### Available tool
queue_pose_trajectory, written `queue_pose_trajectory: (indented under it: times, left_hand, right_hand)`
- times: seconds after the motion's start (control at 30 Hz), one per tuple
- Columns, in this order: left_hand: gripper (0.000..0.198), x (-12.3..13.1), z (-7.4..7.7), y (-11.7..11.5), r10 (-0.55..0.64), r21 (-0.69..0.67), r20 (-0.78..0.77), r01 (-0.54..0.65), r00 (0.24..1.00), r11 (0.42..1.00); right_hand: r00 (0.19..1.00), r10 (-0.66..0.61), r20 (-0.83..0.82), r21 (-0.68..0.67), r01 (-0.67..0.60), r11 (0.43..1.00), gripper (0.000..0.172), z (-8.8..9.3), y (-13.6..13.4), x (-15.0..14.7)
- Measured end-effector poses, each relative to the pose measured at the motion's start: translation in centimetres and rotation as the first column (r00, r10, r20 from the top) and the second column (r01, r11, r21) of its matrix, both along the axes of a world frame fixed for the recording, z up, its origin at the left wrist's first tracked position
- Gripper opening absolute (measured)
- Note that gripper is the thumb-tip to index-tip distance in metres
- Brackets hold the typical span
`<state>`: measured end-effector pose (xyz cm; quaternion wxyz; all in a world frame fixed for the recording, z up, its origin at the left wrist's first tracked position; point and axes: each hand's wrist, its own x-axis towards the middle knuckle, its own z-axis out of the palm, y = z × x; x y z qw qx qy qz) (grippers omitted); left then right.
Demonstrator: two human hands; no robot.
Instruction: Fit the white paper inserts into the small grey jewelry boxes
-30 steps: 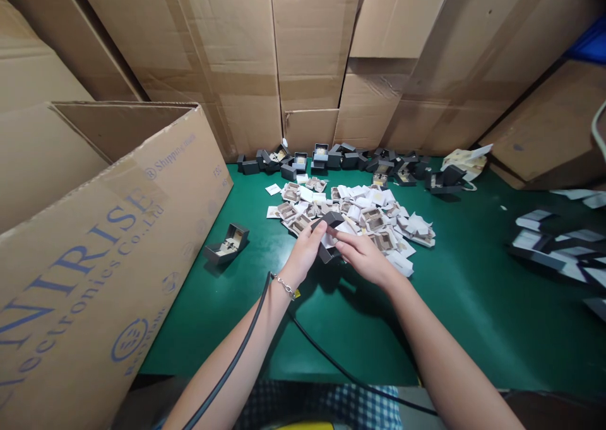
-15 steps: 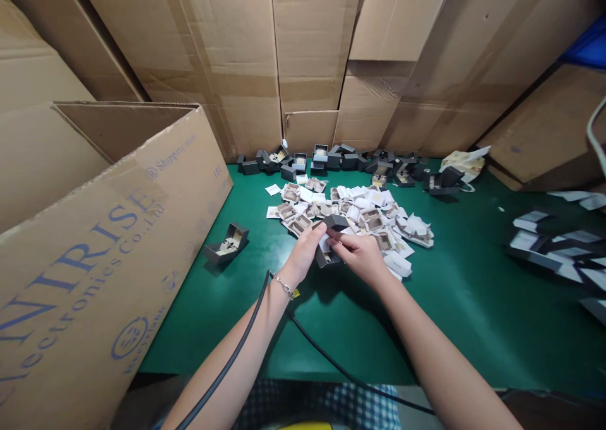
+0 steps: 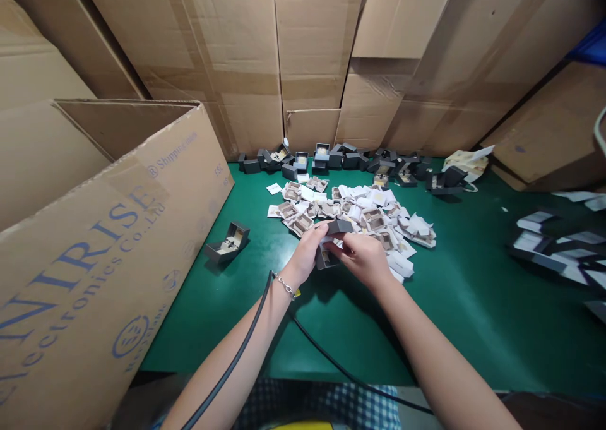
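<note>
Both my hands meet over the green table around one small dark grey hinged box whose lid stands open. My left hand grips its left side, thumb up at the lid. My right hand is closed on its right side, fingers pressing into the box; what they press there is hidden. Just beyond lies a pile of small white and beige insert cards. A bracelet sits on my left wrist.
A row of open dark boxes lines the back edge below a wall of cardboard cartons. One open box sits alone at the left, beside a large printed carton. Flat grey pieces lie at the right. A black cable crosses the front.
The held box has tipped slightly and my right hand has closed in further over it. My hands stay in the same spot.
</note>
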<state>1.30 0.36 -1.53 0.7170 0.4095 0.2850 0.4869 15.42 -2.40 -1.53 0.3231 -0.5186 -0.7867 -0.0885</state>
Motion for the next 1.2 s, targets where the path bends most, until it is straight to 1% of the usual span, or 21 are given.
queue_pose_trajectory:
  times: [0.07, 0.13, 0.2, 0.27, 0.3, 0.37, 0.47, 0.53, 0.6, 0.63, 0.7, 0.77, 0.83, 0.93, 1.03, 1.13, 1.2]
  left_hand:
    - [0.036, 0.0, 0.0, -0.1, -0.009, 0.0, -0.005, 0.009, 1.0, 1.0]
    - [0.039, 0.1, -0.1, -0.1, -0.016, 0.003, -0.017, 0.016, 1.0, 1.0]
    - [0.04, 0.2, -0.3, -0.1, -0.007, 0.008, -0.023, 0.007, 1.0, 1.0]
    - [0.039, 0.3, -0.3, -0.1, 0.014, -0.01, -0.007, -0.014, 1.0, 1.0]
    - [0.038, 0.4, -0.3, -0.1, 0.023, -0.04, 0.013, -0.022, 1.0, 0.999]
    - [0.037, 0.5, 0.0, -0.1, 0.035, -0.153, 0.079, -0.022, 0.996, 0.988]
    - [0.039, 0.3, 0.4, 0.2, 0.079, -0.363, 0.209, 0.002, 0.975, 0.932]
    - [0.043, 0.0, 0.5, 0.6, 0.124, -0.446, 0.287, 0.018, 0.95, 0.895]
    - [0.047, -0.3, 0.5, 0.9, 0.157, -0.485, 0.333, 0.026, 0.93, 0.874]
    - [0.048, -0.3, 0.5, 1.0, 0.168, -0.496, 0.345, 0.027, 0.923, 0.868]
    - [0.051, -0.2, 0.4, 1.1, 0.166, -0.508, 0.352, 0.039, 0.921, 0.86]
    - [0.054, 0.3, 0.4, 0.9, 0.146, -0.499, 0.35, 0.053, 0.925, 0.865]
    - [0.056, 0.8, 0.3, 0.6, 0.135, -0.478, 0.315, 0.034, 0.939, 0.878]
    - [0.055, 1.4, -0.1, 0.3, 0.176, -0.411, 0.215, -0.075, 0.961, 0.909]
    - [0.055, 1.6, -0.9, 0.3, 0.221, -0.292, 0.14, -0.173, 0.965, 0.941]
    - [0.057, 1.6, -1.6, 0.3, 0.251, -0.19, 0.059, -0.236, 0.966, 0.953]
    - [0.058, 1.6, -1.7, 0.2, 0.27, -0.141, 0.025, -0.264, 0.963, 0.954]
  right_hand:
    - [0.997, -0.046, 0.064, 0.068, 0.042, 0.997, 0.037, -0.1, -0.1, -0.2]
    - [0.993, -0.081, 0.086, 0.125, 0.07, 0.99, 0.035, -0.3, -0.2, -0.5]
    - [0.995, -0.082, 0.053, 0.137, 0.074, 0.988, 0.031, -0.5, -0.3, -0.8]
    - [0.998, -0.057, -0.025, 0.092, 0.059, 0.994, 0.027, -0.6, -0.3, -1.0]
    - [0.997, -0.036, -0.071, 0.063, 0.04, 0.997, 0.025, -0.6, -0.3, -1.1]
    - [0.988, 0.032, -0.149, 0.031, -0.028, 0.999, 0.024, -0.4, -0.3, -1.2]
    - [0.967, 0.156, -0.199, 0.068, -0.145, 0.987, 0.025, 0.2, -0.5, -1.2]
    - [0.963, 0.208, -0.173, 0.113, -0.191, 0.975, 0.023, 0.5, -0.6, -1.4]
    - [0.969, 0.229, -0.094, 0.133, -0.215, 0.967, 0.027, 0.5, -0.7, -1.8]
    - [0.975, 0.217, -0.045, 0.128, -0.21, 0.969, 0.029, 0.4, -0.7, -2.0]
    - [0.987, 0.16, 0.028, 0.11, -0.162, 0.981, 0.028, 0.1, -0.7, -2.4]
    - [0.995, 0.087, 0.053, 0.096, -0.092, 0.991, 0.026, -0.3, -0.7, -2.7]
    - [0.998, 0.042, 0.05, 0.077, -0.046, 0.996, 0.027, -0.5, -0.7, -2.8]
    - [0.999, 0.011, 0.047, 0.02, -0.012, 1.0, 0.029, -0.5, -0.7, -2.7]
    - [0.999, -0.015, 0.04, -0.012, 0.015, 1.0, 0.031, -0.4, -0.8, -2.5]
    - [1.0, -0.012, 0.028, -0.014, 0.013, 1.0, 0.031, -0.4, -0.8, -2.5]
    - [1.0, -0.011, 0.012, -0.006, 0.011, 1.0, 0.031, -0.5, -0.8, -2.5]
